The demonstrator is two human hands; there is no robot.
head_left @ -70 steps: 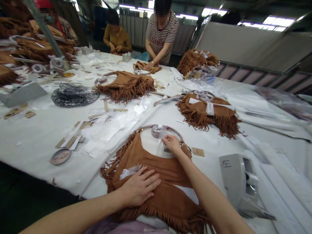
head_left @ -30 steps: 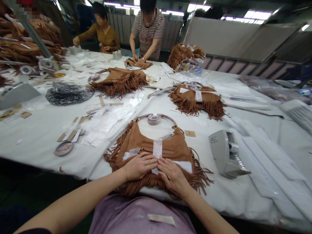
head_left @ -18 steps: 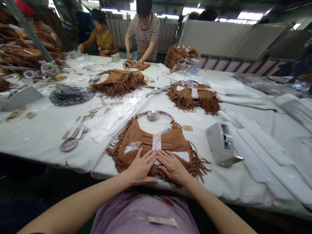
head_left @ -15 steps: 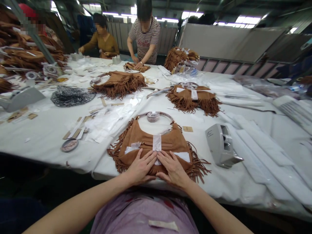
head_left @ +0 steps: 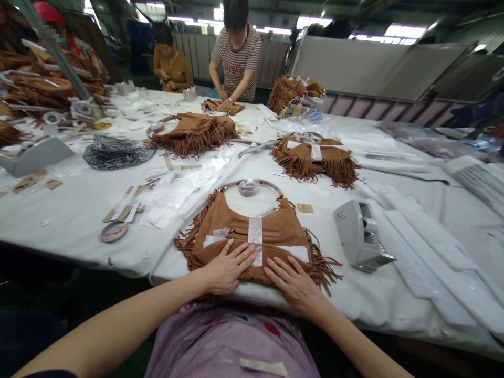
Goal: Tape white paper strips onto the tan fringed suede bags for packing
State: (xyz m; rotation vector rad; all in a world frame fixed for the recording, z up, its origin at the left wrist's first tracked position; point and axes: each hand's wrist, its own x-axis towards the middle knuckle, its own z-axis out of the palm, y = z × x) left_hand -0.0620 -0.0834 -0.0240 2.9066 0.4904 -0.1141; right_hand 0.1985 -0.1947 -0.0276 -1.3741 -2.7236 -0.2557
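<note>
Head view showed a brown fringed bag [head_left: 240,221] flat at the near edge of a white table [head_left: 79,205]. On its lower front, both hands lay palm-down, fingers outstretched, gripping nothing: the left hand [head_left: 229,266] reaching a pale strip [head_left: 255,231], the right hand [head_left: 293,286] just beside it. Rightward stood a grey dispenser [head_left: 356,233]; beyond lay another fringed bag [head_left: 328,156].

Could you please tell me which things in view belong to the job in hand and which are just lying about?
Likely in use:
nearest fringed bag, under the left hand and right hand
pale strip down its front
tape dispenser to its right

Apparently lying about:
dark crumpled sheet
card strips
round grey-rimmed item
</note>
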